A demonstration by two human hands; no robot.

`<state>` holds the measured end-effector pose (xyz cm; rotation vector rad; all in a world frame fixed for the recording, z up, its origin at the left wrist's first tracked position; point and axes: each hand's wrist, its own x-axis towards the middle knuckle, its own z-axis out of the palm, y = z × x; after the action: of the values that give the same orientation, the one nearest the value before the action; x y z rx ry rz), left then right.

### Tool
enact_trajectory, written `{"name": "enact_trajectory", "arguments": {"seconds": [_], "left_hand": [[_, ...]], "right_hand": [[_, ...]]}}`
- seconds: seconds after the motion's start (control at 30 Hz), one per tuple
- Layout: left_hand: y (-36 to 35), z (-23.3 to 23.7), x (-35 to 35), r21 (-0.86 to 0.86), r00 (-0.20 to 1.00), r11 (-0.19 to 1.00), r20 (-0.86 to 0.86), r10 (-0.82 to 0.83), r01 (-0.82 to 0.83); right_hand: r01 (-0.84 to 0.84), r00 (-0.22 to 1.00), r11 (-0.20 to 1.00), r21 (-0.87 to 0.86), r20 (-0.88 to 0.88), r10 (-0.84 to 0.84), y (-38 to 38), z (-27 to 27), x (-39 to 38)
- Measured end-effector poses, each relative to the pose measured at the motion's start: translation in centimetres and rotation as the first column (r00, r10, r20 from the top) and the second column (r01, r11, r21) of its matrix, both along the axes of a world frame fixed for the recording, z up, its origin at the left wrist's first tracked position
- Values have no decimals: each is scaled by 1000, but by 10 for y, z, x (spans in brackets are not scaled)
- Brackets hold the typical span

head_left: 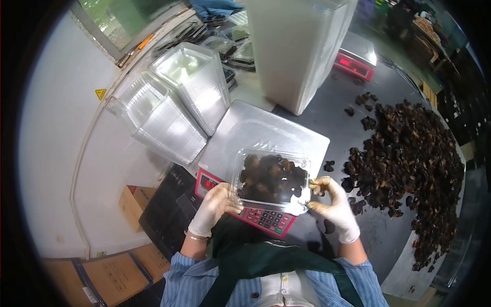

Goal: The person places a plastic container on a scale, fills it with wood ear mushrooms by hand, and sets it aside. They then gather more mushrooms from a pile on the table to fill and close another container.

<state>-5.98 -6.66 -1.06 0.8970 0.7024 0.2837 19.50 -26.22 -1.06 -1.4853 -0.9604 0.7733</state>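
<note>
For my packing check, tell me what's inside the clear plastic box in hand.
Dark brown mushroom pieces lie in the clear plastic box, held between the left hand and right hand. Only the upper pieces show; those beneath are covered.

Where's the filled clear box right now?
In the head view, the clear box is below and right of centre, held between the left hand and right hand, over the near edge of the silver scale plate.

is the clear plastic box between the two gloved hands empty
No, dark mushrooms fill much of the clear plastic box.
</note>
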Motion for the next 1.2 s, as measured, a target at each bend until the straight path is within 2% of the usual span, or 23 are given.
{"name": "enact_trajectory", "arguments": {"seconds": [0.03, 0.07, 0.17, 0.2, 0.3, 0.33, 0.37, 0.47, 0.57, 0.63, 0.67, 0.7, 0.77, 0.8, 0.83, 0.9, 0.97, 1.0, 1.03, 1.07, 1.1, 1.17, 1.2], "left_hand": [[-2, -1, -1, 64, 999, 998, -42, -15, 18], [-5, -4, 0, 53, 999, 999, -34, -12, 14], [-7, -3, 1, 66, 995, 996, -85, -45, 51], [-8, -3, 1, 108, 995, 992, -81, -60, 69], [-13, -6, 0, 207, 994, 973, -61, -93, 104], [-15, -7, 0, 224, 995, 969, -48, -93, 101], [-16, -9, -1, 242, 995, 965, -35, -91, 97], [-20, -15, -2, 228, 998, 971, -16, -66, 68], [-30, 4, 9, 420, 995, 903, -56, -78, 94], [-36, 23, 17, 640, 979, 741, -143, -147, 204], [-35, 29, 19, 724, 965, 638, -198, -175, 264], [-19, 14, 16, 928, 915, 175, -266, -302, 328], [-23, 4, 22, 985, 980, 23, -168, -108, 171], [-20, 3, 22, 977, 980, -165, -156, -122, 135], [-19, 2, 20, 961, 980, -239, -166, -109, 136], [-20, 7, 20, 955, 983, -262, -165, -78, 139], [-25, 19, 21, 969, 987, -213, -147, -67, 129], [-26, 24, 20, 973, 989, -198, -134, -62, 119], [-22, 32, 18, 987, 975, -114, -134, -177, 115], [-20, 46, 12, 973, 947, 129, -146, -286, 189], [-20, 70, 10, 894, 911, 351, -129, -392, 278], [-3, 93, -9, 681, 969, 695, -99, -227, 232], [15, 115, -8, 649, 990, 748, -63, -129, 139]], "right_hand": [[87, 995, 996, 5, 49, -87, -1, -2, -11], [163, 979, 984, -66, -114, -170, -4, -7, -19], [18, 881, 978, -207, -460, -113, -13, -18, -21], [-117, 832, 944, -308, -550, -77, -16, -11, -17], [-92, 825, 971, -220, -563, -49, -18, -8, -29], [-55, 935, 977, -207, -353, -22, -19, -15, -34], [-37, 960, 973, -226, -279, -28, -20, -13, -36], [29, 997, 969, -244, -60, -45, -21, -7, -36], [129, 982, 982, -135, 157, -108, -21, -7, -33], [216, 928, 976, 33, 303, -216, -19, -13, -32], [218, 848, 974, 62, 481, -221, -19, -12, -28], [153, 767, 959, 240, 583, -268, -14, -19, -21], [129, 647, 918, 374, 670, -364, -7, -18, -17], [143, 590, 910, 389, 705, -394, -5, -18, -16], [157, 528, 900, 407, 736, -424, -4, -18, -16], [180, 615, 914, 363, 684, -393, -2, -16, -18], [183, 735, 950, 253, 606, -303, -5, -15, -20], [140, 854, 983, 122, 488, -182, -9, -20, -20], [26, 983, 999, -29, 180, -21, -11, -23, -20], [-88, 985, 994, -63, -154, 78, -16, -22, -22], [-181, 952, 976, -120, -271, 143, -18, -7, -25], [-355, 881, 933, -67, -358, 309, -22, -3, -27], [-360, 886, 933, -25, -324, 333, -19, -1, -27]]}}
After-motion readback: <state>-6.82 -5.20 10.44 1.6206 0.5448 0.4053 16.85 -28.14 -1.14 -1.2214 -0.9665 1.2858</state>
